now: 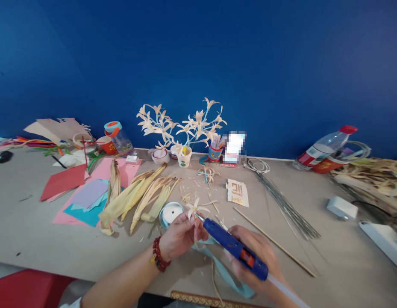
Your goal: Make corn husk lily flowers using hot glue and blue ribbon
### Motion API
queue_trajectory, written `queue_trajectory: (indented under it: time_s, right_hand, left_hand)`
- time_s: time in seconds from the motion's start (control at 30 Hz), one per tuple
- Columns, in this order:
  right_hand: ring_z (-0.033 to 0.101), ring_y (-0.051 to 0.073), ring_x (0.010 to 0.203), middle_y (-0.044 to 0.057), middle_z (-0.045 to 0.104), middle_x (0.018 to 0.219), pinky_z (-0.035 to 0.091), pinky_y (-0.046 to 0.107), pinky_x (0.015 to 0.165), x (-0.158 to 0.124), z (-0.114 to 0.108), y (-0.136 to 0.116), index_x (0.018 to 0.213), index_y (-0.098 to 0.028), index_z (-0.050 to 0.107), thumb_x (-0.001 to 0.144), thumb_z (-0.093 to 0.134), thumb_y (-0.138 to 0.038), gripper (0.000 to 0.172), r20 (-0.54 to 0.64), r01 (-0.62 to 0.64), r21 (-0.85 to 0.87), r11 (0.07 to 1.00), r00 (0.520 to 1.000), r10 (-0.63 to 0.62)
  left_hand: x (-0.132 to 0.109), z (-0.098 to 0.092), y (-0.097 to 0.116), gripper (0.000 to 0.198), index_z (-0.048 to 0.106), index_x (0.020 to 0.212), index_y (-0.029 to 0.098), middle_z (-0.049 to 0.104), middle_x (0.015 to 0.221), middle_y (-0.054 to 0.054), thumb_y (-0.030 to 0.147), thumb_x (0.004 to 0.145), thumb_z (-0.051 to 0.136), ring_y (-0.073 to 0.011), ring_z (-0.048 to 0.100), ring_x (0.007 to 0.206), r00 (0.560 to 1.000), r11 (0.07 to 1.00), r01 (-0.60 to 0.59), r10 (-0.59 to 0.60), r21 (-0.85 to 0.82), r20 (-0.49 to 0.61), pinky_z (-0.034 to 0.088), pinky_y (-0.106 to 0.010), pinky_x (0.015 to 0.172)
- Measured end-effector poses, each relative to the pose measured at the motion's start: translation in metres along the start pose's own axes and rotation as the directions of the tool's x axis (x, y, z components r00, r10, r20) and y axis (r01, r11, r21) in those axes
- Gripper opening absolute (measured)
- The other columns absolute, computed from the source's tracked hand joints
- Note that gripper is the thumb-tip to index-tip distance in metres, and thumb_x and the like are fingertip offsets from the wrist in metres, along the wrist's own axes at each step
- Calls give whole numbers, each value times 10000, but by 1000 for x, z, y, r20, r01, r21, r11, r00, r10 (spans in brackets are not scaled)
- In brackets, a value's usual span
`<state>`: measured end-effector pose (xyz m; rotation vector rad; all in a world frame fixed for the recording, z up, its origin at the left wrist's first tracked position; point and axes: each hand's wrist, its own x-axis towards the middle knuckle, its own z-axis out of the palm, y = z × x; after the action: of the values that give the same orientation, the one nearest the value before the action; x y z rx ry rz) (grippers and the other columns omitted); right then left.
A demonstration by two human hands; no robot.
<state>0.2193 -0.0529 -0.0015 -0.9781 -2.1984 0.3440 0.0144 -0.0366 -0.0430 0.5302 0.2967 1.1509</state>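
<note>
My left hand, with a red bead bracelet at the wrist, pinches a pale husk flower. My right hand is wrapped round a blue glue gun, whose metal nozzle points at the flower's base; whether it touches I cannot tell. A glue stick trails from the gun's rear. What looks like scissors or tweezers shows partly behind the gun. Beside my left hand lies a roll of light blue tape, and a light blue strip runs beneath my hands.
Dried corn husks and coloured paper lie to the left. Finished husk flowers stand in a white cup at the back. Metal wires, a thin stick, a plastic bottle and a power strip are on the right.
</note>
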Motion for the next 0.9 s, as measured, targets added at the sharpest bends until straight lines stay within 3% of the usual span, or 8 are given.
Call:
queue_trajectory:
  time_s: [0.9]
  right_hand:
    - [600, 150, 527, -16, 620, 666, 462, 244, 547, 3, 0, -2, 839, -237, 468, 759, 472, -227, 80, -40, 19, -72, 997, 999, -22]
  left_hand:
    - [0, -1, 0, 281, 602, 662, 132, 532, 541, 6, 324, 850, 684, -113, 522, 534, 1000, 999, -10, 9, 34, 18, 422, -251, 598]
